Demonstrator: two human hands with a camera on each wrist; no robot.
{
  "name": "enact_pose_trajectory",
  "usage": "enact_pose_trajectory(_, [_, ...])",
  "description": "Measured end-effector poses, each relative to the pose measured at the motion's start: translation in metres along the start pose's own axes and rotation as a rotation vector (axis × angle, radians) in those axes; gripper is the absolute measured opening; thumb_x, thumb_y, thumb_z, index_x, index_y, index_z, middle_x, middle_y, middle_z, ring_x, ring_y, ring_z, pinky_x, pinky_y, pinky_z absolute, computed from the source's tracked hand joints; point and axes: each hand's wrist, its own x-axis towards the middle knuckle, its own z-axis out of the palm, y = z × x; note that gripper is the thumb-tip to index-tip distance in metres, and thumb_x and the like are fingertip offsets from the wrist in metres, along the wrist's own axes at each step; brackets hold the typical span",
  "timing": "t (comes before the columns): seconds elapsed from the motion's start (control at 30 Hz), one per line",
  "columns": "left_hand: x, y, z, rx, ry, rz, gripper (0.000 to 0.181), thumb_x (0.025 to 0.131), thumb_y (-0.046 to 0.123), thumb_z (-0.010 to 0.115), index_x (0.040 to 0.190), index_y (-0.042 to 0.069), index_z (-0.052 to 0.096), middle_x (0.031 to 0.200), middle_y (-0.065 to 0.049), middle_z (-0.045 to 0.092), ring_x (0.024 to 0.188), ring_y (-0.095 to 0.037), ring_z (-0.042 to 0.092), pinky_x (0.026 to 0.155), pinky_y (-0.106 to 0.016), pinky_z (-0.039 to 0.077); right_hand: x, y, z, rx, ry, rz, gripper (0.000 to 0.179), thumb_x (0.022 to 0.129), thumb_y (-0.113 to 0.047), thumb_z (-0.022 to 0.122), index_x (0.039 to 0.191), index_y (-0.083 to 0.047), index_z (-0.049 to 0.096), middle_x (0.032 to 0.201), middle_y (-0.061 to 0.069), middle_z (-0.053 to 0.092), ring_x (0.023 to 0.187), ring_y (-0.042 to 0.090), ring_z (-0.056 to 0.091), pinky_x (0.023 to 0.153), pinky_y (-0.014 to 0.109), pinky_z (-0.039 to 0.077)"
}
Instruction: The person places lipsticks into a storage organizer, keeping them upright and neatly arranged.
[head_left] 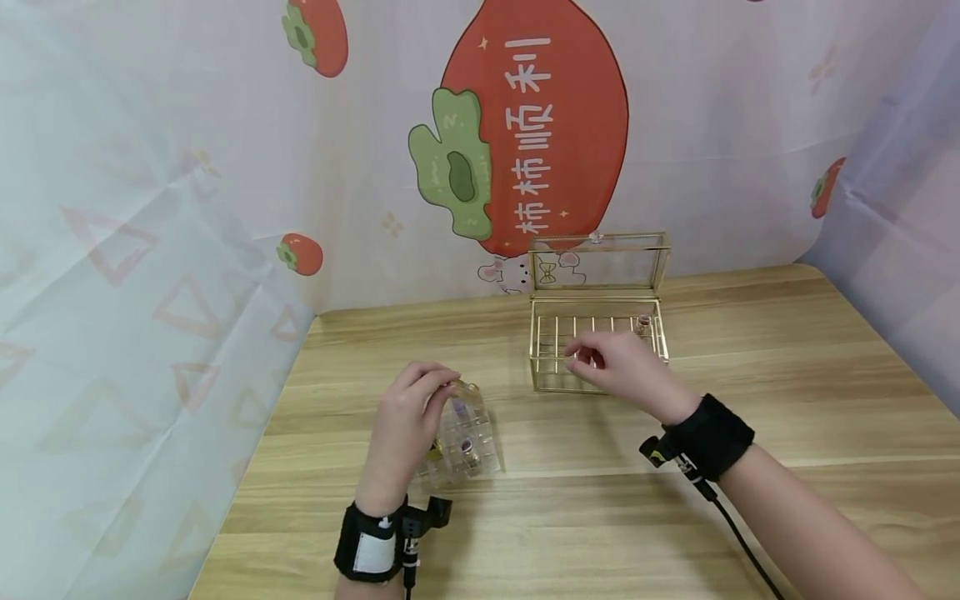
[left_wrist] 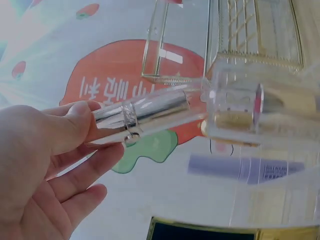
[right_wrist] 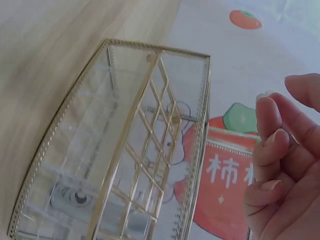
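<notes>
Between thumb and fingertips my left hand pinches a silver lipstick tube with a clear outer part. Its far end overlaps the clear acrylic organizer in the left wrist view. Inside that organizer stand a lipstick, a lilac tube and a gold-and-black piece. Over the front of a gold-edged glass box hovers my right hand, loosely curled with nothing in its fingers. The box has slots divided by gold bars, and one tube stands at its back right.
The glass lid of the box stands raised at the back, close to the printed cloth. Both wrists wear black bands with cameras, and a cable trails from the right one. Wood-grain tabletop extends in front of the box.
</notes>
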Motion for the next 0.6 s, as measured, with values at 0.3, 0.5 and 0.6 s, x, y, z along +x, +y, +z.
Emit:
enact_pose_trajectory(0.3, [0.002, 0.005, 0.009, -0.17, 0.065, -0.054, 0.01, 0.082, 0.005, 0.072, 0.091, 0.002, 0.073, 0.094, -0.011, 0.069, 0.09, -0.019, 0.062, 0.077, -0.042, 0.058, -0.003, -0.014, 0.012, 0.096, -0.028, -0.002, 0.016, 0.088, -0.024, 0.068, 0.096, -0.011, 0.071, 0.069, -0.008, 0.063, 0.063, 0.007, 0.053, 0.055, 0.028, 0.048])
enact_pose_trajectory(0.5, [0.003, 0.012, 0.017, -0.295, 0.052, -0.176, 0.013, 0.083, 0.011, 0.072, 0.094, 0.004, 0.073, 0.097, -0.009, 0.069, 0.093, -0.016, 0.062, 0.085, -0.038, 0.057, -0.003, -0.021, 0.018, 0.23, -0.072, -0.03, 0.018, 0.089, -0.022, 0.067, 0.102, -0.009, 0.068, 0.074, -0.007, 0.066, 0.068, 0.006, 0.058, 0.06, 0.031, 0.051])
enact_pose_trajectory(0.6, [0.003, 0.015, 0.021, -0.386, 0.046, -0.228, 0.014, 0.083, 0.011, 0.072, 0.094, 0.002, 0.072, 0.098, -0.01, 0.069, 0.094, -0.016, 0.062, 0.088, -0.035, 0.055, -0.004, -0.023, 0.021, 0.285, -0.092, -0.027, 0.022, 0.091, -0.023, 0.065, 0.107, -0.008, 0.067, 0.078, -0.005, 0.068, 0.072, 0.006, 0.06, 0.064, 0.033, 0.053])
